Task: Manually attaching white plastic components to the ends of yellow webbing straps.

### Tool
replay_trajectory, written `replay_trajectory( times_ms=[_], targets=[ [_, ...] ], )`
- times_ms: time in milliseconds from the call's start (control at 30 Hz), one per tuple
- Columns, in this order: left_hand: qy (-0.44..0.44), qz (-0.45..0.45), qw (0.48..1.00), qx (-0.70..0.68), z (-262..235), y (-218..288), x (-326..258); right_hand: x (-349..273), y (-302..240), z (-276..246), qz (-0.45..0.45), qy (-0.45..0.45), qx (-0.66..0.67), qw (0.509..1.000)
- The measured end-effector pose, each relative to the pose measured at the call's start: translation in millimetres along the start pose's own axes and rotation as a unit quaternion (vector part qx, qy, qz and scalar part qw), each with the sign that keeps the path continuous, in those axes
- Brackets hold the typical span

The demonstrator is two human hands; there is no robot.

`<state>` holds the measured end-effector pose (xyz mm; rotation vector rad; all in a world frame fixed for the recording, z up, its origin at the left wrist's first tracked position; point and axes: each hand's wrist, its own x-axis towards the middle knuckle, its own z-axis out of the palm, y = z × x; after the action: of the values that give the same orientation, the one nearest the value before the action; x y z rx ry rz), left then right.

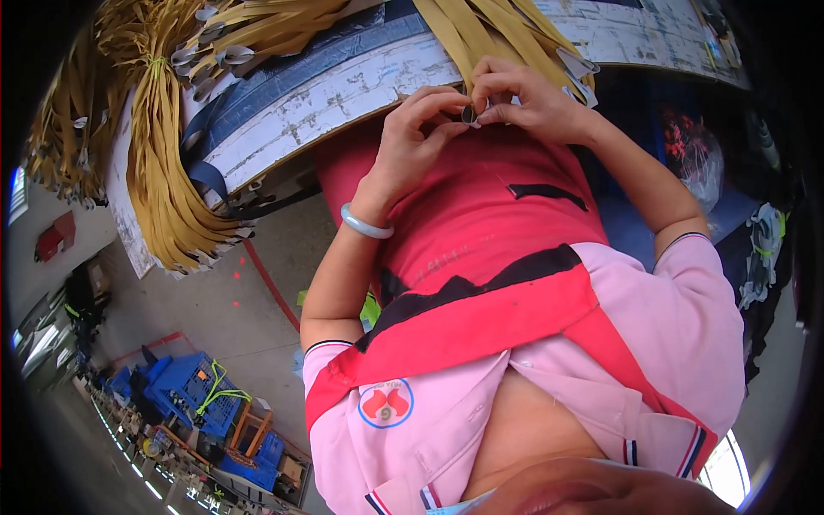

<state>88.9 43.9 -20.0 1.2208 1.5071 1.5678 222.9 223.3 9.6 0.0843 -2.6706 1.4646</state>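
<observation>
At the edge of the worktable, my two hands meet over a tan webbing strap. My left hand, with a pale bangle on its wrist, pinches a small dark loop with a light rim, apparently at the strap's end. Thumb and fingers of my right hand are closed on the same small end, right beside the left fingertips. Behind my hands, a bundle of tan webbing straps runs back across the table; some ends look silvery. Fingers partly hide the piece held.
More tan strap bundles hang over the table's left edge. A dark blue strap loops down near them. My red apron touches the table's front. Blue crates stand on the floor at lower left. A clear plastic bag is at right.
</observation>
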Motion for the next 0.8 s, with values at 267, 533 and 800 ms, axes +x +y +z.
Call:
replay_trajectory(
  times_ms=[267,533,800],
  targets=[
    [0.055,0.064,0.996,-0.015,-22.8,4.7,4.4,25.5,-15.4,2.2,0.076,-0.004,0.304,0.950],
    [0.088,-0.014,0.973,-0.215,-23.5,12.9,6.9,42.5,-20.2,12.3,0.112,0.060,0.344,0.930],
    [0.117,0.009,0.974,-0.193,-26.5,5.4,6.1,47.0,-16.4,17.2,0.123,0.077,0.358,0.922]
  ],
)
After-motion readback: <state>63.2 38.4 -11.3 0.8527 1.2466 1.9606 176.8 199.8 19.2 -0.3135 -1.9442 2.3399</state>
